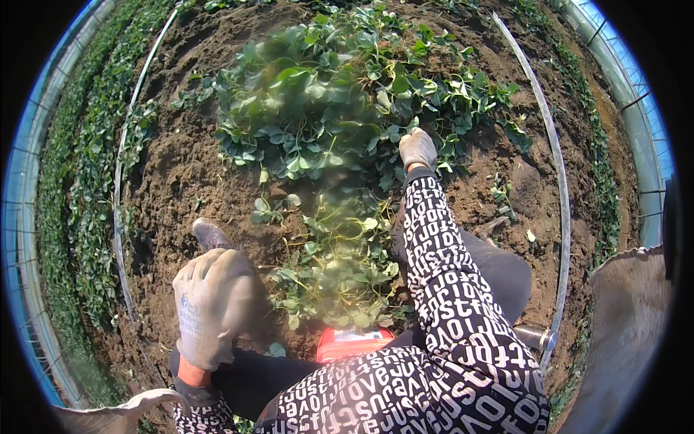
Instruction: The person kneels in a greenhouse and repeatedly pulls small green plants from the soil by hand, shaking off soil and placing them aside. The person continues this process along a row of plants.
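Observation:
My right hand [418,147], in a pale work glove, reaches forward to the near right edge of a large heap of leafy green plants [303,108]. Its fingers are curled against the leaves; whether a stem is in them cannot be told. My left hand [209,304], also in a pale glove bearing blue print, is raised at the lower left above my knee, its fingers bent and their tips hidden. Between my legs a smaller pile of plants with yellowish stems [341,260] lies on the soil. Just behind that pile sits a red container [352,344], partly covered by my patterned top.
Pale hose-like lines [556,146] run along both sides of the brown soil [179,163]. Rows of green plants [92,179] grow at the left, with more at the right. A metal cylinder [537,337] lies beside my right hip. Plastic sheeting borders both sides.

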Motion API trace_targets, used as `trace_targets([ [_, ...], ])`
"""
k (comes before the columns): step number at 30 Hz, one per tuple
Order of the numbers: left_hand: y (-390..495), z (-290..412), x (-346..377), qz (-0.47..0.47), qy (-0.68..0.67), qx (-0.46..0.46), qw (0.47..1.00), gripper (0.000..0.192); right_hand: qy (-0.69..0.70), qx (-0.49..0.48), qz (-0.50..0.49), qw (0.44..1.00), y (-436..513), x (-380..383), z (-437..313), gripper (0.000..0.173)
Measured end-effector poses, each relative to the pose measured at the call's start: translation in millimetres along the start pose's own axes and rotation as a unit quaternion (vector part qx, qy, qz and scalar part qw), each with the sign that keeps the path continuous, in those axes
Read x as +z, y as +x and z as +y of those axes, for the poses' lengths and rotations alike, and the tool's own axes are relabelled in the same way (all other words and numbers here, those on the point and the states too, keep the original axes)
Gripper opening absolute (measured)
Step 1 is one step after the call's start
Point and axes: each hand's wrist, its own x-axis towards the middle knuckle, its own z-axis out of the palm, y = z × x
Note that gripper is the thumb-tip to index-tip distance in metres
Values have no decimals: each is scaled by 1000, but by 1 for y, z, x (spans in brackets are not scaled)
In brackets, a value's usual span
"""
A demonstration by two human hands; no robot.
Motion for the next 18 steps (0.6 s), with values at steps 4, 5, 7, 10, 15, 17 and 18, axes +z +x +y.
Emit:
trace_targets([
  [4, 2, 0, 4, -19, 25, -26, 999, 40, -33, 34, -94, 994, 27, 1, 34, 42],
  [5, 2, 1, 3, -24, 21, -30, 999, 40, -24, 27, -118, 992, 21, 2, 38, 46],
  [7, 7, 8, 2, -36, 17, -27, 999, 41, -117, 38, -222, 967, 1, 26, 40, 62],
  [10, 8, 10, 2, -41, 20, -12, 999, 41, -213, 19, -328, 920, -42, 82, 38, 66],
  [15, 9, 4, 6, -5, 87, 36, 996, 42, -5, 119, -232, 965, -107, 117, 67, 49],
  [17, 5, 2, 5, 2, 87, 30, 996, 41, 7, 36, -237, 971, -143, 113, 43, 47],
  [18, 3, 0, 3, 8, 76, 15, 997, 40, 41, -15, -264, 964, -168, 99, 22, 44],
])
